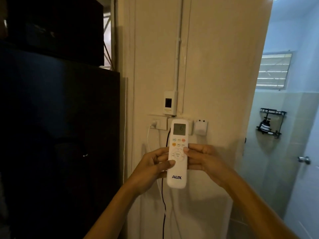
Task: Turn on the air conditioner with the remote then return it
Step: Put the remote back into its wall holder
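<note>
A white AUX remote (177, 171) stands upright in front of the cream wall, its small grey screen at the top and coloured buttons below it. My left hand (151, 168) grips its left edge, thumb resting on the round button pad. My right hand (202, 161) holds its right edge, thumb tip on the pad's upper right. A white wall holder (200, 128) hangs empty just right of the remote's top. No air conditioner is in view.
A tall dark cabinet (60, 135) fills the left. Wall sockets (158, 122) with a white plug and a black cord (163, 204) sit behind the remote, under a small breaker box (170, 102). At right an open doorway shows a bathroom with a black rack (271, 122) and a doorknob (303, 160).
</note>
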`<state>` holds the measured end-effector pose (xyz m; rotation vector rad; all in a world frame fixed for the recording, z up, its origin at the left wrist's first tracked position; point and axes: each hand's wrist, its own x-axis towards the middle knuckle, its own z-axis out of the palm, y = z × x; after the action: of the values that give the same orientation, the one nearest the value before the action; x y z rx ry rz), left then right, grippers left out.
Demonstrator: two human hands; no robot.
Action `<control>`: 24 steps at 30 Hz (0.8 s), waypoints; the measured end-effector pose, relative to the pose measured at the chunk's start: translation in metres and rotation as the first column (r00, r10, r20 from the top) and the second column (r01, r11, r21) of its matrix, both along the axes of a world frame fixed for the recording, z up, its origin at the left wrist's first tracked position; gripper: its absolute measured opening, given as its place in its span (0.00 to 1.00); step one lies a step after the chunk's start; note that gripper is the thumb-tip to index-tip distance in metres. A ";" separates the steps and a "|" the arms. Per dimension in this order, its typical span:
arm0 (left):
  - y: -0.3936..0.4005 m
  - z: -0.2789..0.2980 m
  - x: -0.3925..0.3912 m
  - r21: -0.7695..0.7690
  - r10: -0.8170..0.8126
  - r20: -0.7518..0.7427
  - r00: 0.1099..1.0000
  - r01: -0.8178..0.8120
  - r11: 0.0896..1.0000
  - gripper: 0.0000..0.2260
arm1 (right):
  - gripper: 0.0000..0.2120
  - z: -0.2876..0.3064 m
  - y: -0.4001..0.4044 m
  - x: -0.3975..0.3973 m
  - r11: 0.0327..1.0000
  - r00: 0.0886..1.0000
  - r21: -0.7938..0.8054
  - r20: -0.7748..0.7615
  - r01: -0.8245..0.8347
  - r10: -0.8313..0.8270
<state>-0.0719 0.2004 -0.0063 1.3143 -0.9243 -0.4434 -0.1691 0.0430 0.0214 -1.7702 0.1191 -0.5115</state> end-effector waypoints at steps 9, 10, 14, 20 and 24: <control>-0.103 -0.015 0.065 0.009 -0.173 -0.031 0.984 0.173 0.985 0.18 | 0.13 0.015 -0.097 0.054 0.987 0.986 0.000 0.052 0.159 -0.158; -0.115 -0.015 0.072 0.011 -0.189 -0.034 0.981 0.189 0.982 0.18 | 0.13 0.016 -0.107 0.061 0.987 0.985 0.002 0.062 0.163 -0.163; -0.158 -0.015 0.102 0.006 -0.255 -0.031 0.966 0.256 0.967 0.19 | 0.17 0.017 -0.142 0.082 0.980 0.972 0.027 0.126 0.197 -0.199; -0.202 -0.022 0.129 0.030 -0.295 -0.036 0.955 0.296 0.955 0.21 | 0.20 0.011 -0.184 0.099 0.978 0.964 -0.007 0.168 0.209 -0.205; -0.223 -0.023 0.141 0.039 -0.300 -0.034 0.953 0.302 0.953 0.20 | 0.16 0.013 -0.205 0.111 0.972 0.956 0.028 0.179 0.232 -0.234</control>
<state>0.0692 -0.0226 -0.0295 1.2064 -1.1028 -0.7197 -0.0584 -0.1625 0.0339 -1.7028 0.2030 -0.8401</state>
